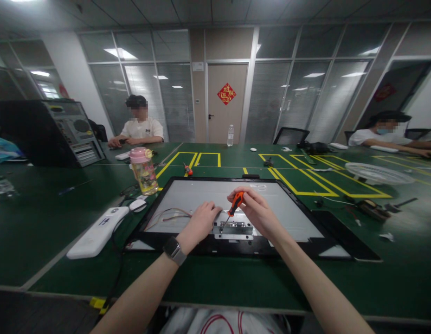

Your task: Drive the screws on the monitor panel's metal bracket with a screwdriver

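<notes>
Your right hand [259,213] grasps the screwdriver [233,208], tip on the bracket [236,230] at 6 o'clock on the panel [292,208]. Your left hand [199,223] rests released at the bracket's 9 o'clock.

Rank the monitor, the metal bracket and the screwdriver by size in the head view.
1. Monitor: clearly largest.
2. Metal bracket and screwdriver: about alike in length, so unranked, though the bracket is broader.

1. Dim, even light from ceiling panels [120,53] far left, mirrored in the glass partitions [305,97].
2. Faint shadows on the green table [44,208]; the display panel [201,192] shows a pale sheen.
3. Edges bend and darken — the centre is sharp.
</notes>
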A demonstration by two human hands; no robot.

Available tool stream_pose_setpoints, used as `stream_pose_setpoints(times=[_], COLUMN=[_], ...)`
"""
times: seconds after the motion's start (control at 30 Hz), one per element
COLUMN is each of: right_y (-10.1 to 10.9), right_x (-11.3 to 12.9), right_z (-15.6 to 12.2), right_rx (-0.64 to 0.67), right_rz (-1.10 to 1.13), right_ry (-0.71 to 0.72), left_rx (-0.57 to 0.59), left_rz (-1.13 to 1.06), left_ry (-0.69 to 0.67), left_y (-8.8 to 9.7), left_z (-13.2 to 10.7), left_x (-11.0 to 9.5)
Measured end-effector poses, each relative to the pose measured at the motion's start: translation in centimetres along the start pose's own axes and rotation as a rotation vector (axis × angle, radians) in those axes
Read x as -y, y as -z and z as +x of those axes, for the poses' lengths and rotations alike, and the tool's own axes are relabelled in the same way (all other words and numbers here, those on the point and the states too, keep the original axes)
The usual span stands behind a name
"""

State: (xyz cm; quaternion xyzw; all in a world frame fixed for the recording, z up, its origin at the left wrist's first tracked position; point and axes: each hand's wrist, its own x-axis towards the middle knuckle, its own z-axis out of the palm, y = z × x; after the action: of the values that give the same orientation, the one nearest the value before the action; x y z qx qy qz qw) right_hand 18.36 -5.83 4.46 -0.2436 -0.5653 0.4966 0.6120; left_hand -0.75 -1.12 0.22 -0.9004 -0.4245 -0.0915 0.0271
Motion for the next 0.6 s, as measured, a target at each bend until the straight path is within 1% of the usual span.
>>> stream_pose_setpoints(times=[0.13, 0.27, 0.37, 0.5, 0.6], right_y=[0.24, 0.12, -0.01, 0.28, 0.37], right_x=[-0.08, 0.03, -0.01, -0.31, -0.32], right_z=[0.02, -0.05, -0.02, 0.09, 0.06], right_rx=[-0.021, 0.005, -0.006, -0.034, -0.005], right_rz=[-0.048, -0.044, -0.024, -0.084, -0.089], right_ry=[0.006, -0.010, 0.010, 0.044, 0.039], left_rx=[0.006, 0.012, 0.018, 0.020, 0.015], left_rz=[0.002, 0.001, -0.007, -0.014, -0.010], left_ry=[0.001, -0.001, 0.004, 0.006, 0.004], left_y=[-0.08, -0.04, 0.10, 0.24, 0.20], left_z=[0.01, 0.06, 0.08, 0.02, -0.02], left_x=[0.07, 0.03, -0.06, -0.13, -0.12])
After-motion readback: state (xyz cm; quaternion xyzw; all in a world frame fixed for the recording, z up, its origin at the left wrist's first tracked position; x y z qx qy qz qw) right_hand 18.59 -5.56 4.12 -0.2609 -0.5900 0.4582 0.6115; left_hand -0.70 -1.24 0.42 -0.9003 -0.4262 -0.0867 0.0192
